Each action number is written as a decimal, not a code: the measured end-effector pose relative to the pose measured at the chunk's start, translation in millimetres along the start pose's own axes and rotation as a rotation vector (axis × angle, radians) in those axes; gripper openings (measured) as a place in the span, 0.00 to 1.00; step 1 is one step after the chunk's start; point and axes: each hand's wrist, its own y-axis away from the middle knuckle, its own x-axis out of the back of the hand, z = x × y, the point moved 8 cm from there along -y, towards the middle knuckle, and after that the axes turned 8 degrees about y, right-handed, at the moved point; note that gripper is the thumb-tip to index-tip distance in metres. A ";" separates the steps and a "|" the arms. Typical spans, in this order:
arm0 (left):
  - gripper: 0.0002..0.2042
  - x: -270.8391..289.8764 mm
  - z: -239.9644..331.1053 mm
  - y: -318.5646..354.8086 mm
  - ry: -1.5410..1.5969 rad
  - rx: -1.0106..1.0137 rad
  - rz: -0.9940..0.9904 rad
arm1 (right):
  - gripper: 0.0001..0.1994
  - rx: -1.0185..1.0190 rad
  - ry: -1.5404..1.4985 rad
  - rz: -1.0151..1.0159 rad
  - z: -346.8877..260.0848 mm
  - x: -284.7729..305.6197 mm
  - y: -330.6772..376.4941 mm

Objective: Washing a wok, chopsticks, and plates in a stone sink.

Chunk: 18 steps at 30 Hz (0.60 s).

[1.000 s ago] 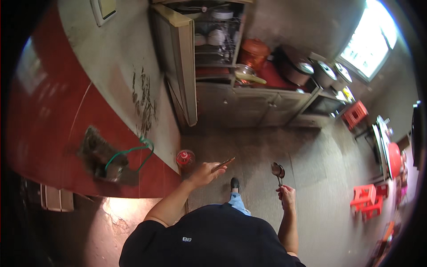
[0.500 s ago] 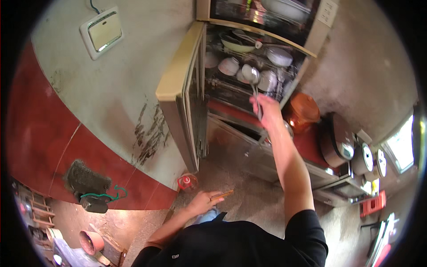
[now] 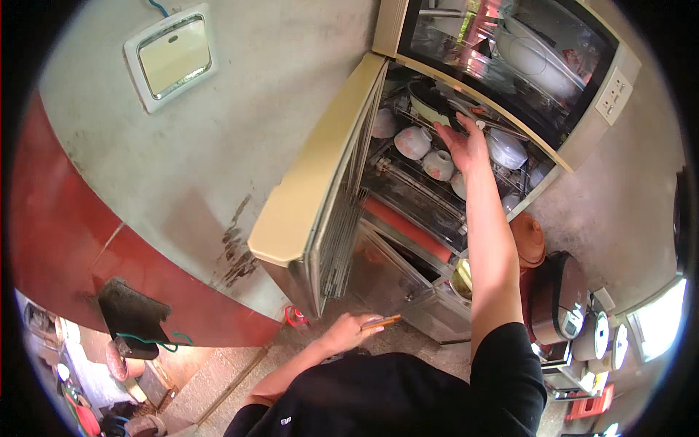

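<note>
My right hand (image 3: 466,148) reaches into the open dish cabinet (image 3: 409,191), fingers apart, with nothing visible in them. It is over the wire rack, close to a pale green pan (image 3: 428,111) and a white lidded dish (image 3: 506,149). Upside-down white bowls (image 3: 413,143) with a floral pattern rest on the rack below; my forearm hides part of that row. Low in front of my body, my left hand (image 3: 344,335) is closed round slim wooden chopsticks (image 3: 381,321), tips pointing right.
The cabinet door (image 3: 309,182) stands swung out on the left, with a lower metal door (image 3: 386,269) ajar beneath it. Right of the cabinet are a brown lidded pot (image 3: 529,239) and a rice cooker (image 3: 557,298). A red bottle (image 3: 295,315) is on the floor.
My right hand has moved up and deeper into the cabinet, and the metal ladle it held is out of it. The view has turned and come closer. My left hand still holds the chopsticks.
</note>
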 end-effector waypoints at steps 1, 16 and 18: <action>0.17 3.3 5.3 -5.6 -0.004 -0.062 0.043 | 0.19 0.043 0.003 -0.039 -2.0 -0.2 -0.4; 0.14 29.0 24.8 -99.6 0.387 -0.003 0.838 | 0.26 -0.071 0.990 -0.938 230.1 130.7 242.5; 0.17 31.1 46.3 -106.4 0.370 0.337 0.696 | 0.25 -0.222 0.681 -0.706 243.2 124.6 238.2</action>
